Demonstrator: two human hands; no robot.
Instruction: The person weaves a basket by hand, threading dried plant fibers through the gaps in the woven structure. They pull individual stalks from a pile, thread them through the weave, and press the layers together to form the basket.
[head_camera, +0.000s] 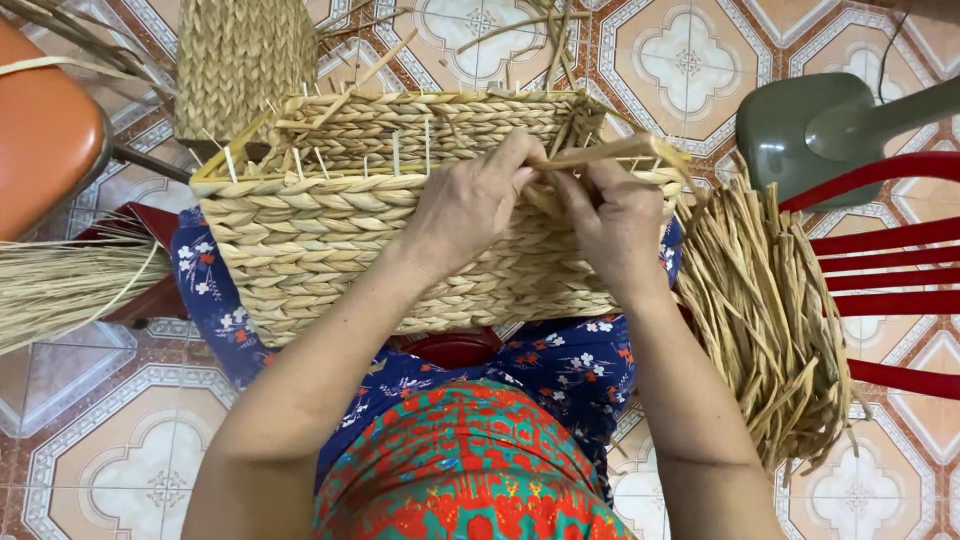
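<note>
Right now both hands work the rim of the woven basket (330, 240) on her lap: left hand (470, 205) and right hand (612, 225) pinch a reed strand (600, 153) at one o'clock; keeping it taut should tighten the braid.

My arms are bare to well above the elbow — no sleeves, no watch, no bracelet. My left hand (470, 205) and right hand (615, 225) carry no rings that I can see. I wear a top (465, 460) patterned in red, orange and green, and dark blue trousers (580, 365) with small white flowers (some reddish).
</note>
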